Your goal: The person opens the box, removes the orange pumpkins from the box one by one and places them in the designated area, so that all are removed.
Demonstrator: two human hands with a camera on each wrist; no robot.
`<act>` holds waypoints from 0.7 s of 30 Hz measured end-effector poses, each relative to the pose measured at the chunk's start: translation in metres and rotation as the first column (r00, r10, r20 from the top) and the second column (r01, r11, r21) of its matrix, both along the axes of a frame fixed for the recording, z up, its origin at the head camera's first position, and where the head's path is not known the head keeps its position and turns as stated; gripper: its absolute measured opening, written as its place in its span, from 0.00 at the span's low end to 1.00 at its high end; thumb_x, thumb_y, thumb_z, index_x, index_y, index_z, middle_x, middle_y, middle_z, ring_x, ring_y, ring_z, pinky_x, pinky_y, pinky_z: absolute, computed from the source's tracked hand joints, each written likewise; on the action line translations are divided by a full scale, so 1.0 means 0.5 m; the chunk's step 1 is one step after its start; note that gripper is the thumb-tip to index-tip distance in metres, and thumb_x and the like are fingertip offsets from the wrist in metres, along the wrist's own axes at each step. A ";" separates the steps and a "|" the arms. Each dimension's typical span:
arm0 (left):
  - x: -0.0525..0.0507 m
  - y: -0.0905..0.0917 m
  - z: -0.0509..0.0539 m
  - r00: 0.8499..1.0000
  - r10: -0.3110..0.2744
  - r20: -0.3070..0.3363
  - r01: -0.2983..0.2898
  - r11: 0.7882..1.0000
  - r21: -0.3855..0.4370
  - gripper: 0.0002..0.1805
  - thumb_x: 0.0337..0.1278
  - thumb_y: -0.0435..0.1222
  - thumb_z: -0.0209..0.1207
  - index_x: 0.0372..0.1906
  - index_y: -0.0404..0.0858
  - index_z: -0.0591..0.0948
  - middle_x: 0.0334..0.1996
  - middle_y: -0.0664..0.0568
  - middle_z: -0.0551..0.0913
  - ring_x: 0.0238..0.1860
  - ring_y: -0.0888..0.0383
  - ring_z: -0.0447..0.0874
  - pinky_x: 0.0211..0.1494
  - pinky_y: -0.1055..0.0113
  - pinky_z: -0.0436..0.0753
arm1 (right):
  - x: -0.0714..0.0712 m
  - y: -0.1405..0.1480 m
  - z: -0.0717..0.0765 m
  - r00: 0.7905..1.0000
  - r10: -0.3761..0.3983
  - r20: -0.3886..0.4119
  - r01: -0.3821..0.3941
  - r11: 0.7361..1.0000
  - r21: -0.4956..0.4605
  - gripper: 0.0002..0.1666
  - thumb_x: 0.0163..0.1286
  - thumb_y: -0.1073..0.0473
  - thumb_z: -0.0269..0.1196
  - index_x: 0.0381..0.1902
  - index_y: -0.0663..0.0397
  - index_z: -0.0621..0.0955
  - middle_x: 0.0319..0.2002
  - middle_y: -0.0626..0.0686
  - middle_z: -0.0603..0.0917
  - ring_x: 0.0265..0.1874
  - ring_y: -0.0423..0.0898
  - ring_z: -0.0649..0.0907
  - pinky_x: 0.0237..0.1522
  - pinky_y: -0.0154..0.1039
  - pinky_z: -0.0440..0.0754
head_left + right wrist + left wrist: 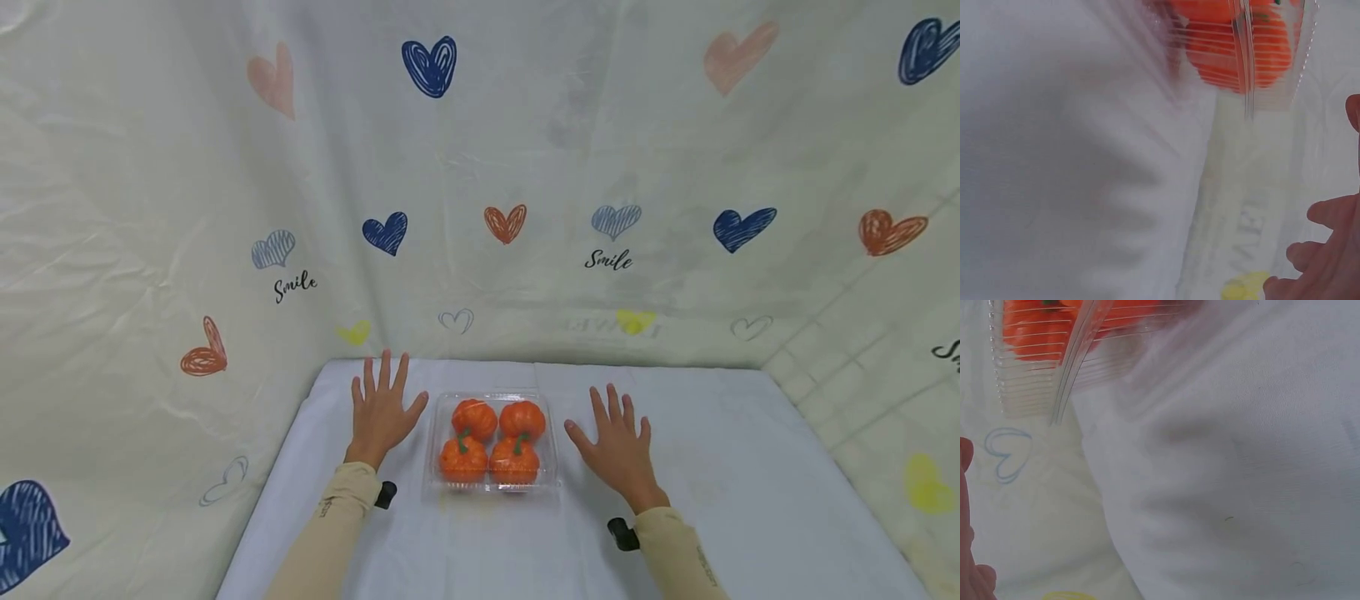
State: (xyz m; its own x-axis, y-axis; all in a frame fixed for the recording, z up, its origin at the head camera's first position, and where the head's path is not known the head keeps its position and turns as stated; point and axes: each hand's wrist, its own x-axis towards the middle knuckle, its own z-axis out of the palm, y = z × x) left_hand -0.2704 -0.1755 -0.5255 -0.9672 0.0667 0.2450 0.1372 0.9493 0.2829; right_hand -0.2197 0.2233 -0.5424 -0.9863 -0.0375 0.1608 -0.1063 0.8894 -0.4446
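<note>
A clear plastic clamshell box (495, 487) sits on the white cloth between my hands, its lid down. Several small orange pumpkins (463, 459) with green stems are inside it. My left hand (381, 417) is spread flat to the left of the box, thumb pointing toward it, touching nothing that I can see. To the right, my right hand (618, 450) is likewise spread, fingers straight and apart from the box. Both wrist views show the ribbed side of the box, with an orange pumpkin (1238, 53) behind the plastic, and only part of each hand at the edge.
A white cloth (750, 483) covers the table. Behind and beside it hangs a pale curtain (540, 150) printed with hearts and the word "Smile". A dark wrist camera (386, 494) is on the left sleeve and another dark camera (623, 534) on the right.
</note>
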 end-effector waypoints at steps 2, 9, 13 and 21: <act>0.000 0.000 -0.003 1.000 0.005 0.005 -0.005 1.000 -0.003 0.47 0.75 0.59 0.56 0.88 0.43 0.55 0.87 0.38 0.47 0.84 0.29 0.39 0.80 0.27 0.45 | 0.010 -0.009 0.004 0.999 0.011 0.036 -0.011 1.000 -0.024 0.54 0.79 0.31 0.57 0.85 0.62 0.57 0.84 0.70 0.49 0.82 0.73 0.46 0.74 0.81 0.39; 0.001 0.002 -0.014 1.000 -0.002 -0.015 0.003 0.999 0.037 0.46 0.75 0.57 0.57 0.87 0.42 0.57 0.86 0.37 0.48 0.83 0.28 0.40 0.79 0.26 0.45 | 0.046 -0.036 -0.004 0.995 0.043 0.086 -0.032 0.992 -0.119 0.53 0.80 0.36 0.60 0.85 0.63 0.56 0.85 0.69 0.51 0.82 0.71 0.47 0.76 0.79 0.39; 0.000 0.003 -0.020 1.000 -0.013 0.008 0.013 0.999 0.048 0.46 0.75 0.58 0.54 0.88 0.42 0.55 0.86 0.37 0.46 0.83 0.29 0.37 0.80 0.27 0.43 | 0.063 -0.048 -0.020 0.993 0.061 0.098 -0.046 0.987 -0.153 0.54 0.78 0.36 0.61 0.85 0.63 0.57 0.85 0.68 0.51 0.82 0.71 0.48 0.76 0.78 0.42; 0.004 0.006 -0.022 0.999 0.007 0.037 -0.008 0.999 0.041 0.47 0.75 0.58 0.56 0.88 0.42 0.54 0.87 0.37 0.46 0.84 0.28 0.37 0.81 0.28 0.44 | 0.083 -0.071 -0.056 0.977 0.125 0.176 -0.083 0.970 -0.227 0.61 0.71 0.34 0.68 0.86 0.60 0.55 0.85 0.66 0.51 0.83 0.70 0.49 0.77 0.76 0.45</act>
